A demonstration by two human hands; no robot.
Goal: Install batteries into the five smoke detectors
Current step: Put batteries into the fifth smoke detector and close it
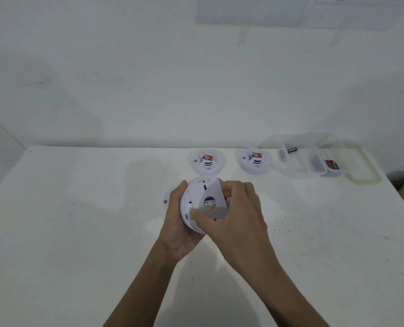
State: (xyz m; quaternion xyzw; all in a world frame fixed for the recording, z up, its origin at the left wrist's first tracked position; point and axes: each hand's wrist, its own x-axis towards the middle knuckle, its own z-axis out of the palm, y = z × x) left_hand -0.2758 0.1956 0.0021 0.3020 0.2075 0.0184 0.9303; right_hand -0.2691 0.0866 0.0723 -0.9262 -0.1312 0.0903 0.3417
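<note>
1. The smoke detector (205,201) is held above the middle of the white table (78,232), its back turned up.
2. The left hand (176,223) cups its left rim, thumb curled over the edge.
3. The right hand (234,215) clasps the right rim, thumb lying across the near part of the back.
4. A half-hidden detector (166,199) lies on the table behind the left hand.
5. Farther off sit the far-left detector (206,161) and the far-right detector (255,160), side by side.
6. At far right is a clear box (314,159), a black battery (291,150) showing inside.
</note>
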